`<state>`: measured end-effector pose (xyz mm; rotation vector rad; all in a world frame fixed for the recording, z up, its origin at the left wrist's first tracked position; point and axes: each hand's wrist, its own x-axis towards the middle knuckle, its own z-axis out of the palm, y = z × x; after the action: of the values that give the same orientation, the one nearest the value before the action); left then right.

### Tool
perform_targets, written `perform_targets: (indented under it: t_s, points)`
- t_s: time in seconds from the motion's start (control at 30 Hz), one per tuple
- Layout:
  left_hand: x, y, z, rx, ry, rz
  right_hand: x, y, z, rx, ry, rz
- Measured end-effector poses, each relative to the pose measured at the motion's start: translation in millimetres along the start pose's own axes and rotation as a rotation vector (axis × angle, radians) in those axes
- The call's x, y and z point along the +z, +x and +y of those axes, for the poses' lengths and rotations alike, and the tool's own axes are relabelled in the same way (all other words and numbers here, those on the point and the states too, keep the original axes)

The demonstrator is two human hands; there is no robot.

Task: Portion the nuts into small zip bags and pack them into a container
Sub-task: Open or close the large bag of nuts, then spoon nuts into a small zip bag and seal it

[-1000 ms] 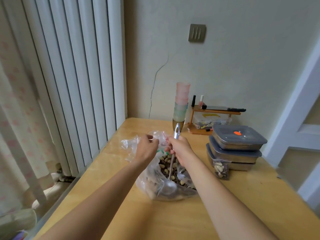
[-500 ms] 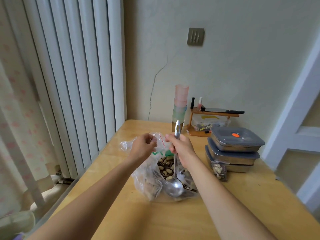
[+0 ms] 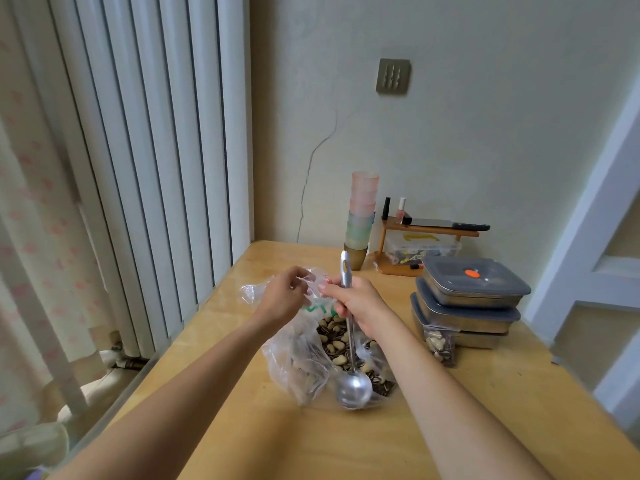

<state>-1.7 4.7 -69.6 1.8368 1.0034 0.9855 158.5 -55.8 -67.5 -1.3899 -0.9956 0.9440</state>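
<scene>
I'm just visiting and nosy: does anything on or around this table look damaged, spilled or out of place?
One thing: a long crack runs down the wall behind the table, from about mid-height to the tabletop near the stacked cups. Nothing looks spilled; the nuts sit inside the big plastic bag.

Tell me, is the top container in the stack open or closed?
Closed: the top container has its grey lid seated flat across its rim.

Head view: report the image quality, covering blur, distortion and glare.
Head view: soft daylight, no hard shadows; wide-angle bending bows the radiator and door frame; edges smear, centre fairly sharp; a highlight glints on the ladle bowl; the small zip bag between left hand and right hand is nearly invisible.
</scene>
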Motion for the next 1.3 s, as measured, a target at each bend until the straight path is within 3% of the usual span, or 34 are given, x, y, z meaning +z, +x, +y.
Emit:
perform_targets:
  t_s: [0.2,0.27,0.37,0.53,0.67,0.87,1.07,1.2,1.3]
  points:
    - [-6,2,-4,-0.142,-0.091,-0.051,-2,0,1,-0.012,-0.003,-0.018]
    - [-4,-2,-3,-0.096,0.023,-0.07,-1,-1,1,-0.032,0.032,-0.022]
    - [-1,-7,2,0.105,0.262,-0.007,0,-3,-1,-0.063,0.041,-0.021]
    - [5,-8,14,0.218,0.588,-0.178,3,-8,-9,-0.092,0.001,-0.029]
    - [12,3,14,0.176,0.519,-0.073,3,-11,-12,-0.111,-0.019,-0.061]
    - [8,7,16,0.121,0.405,-0.102,-3,-19,-20,-0.082,-0.119,-0.058]
    - [8,-3,4,0.153,0.409,-0.358,-10,-20,-32,-0.171,0.062,0.283]
    - [13,-8,-2,0.146,0.604,-0.49,-19,-14,-40,-0.311,-0.457,0.613]
    - [16,-12,-5,0.117,0.712,-0.529,-24,-16,-40,-0.377,-0.803,0.642]
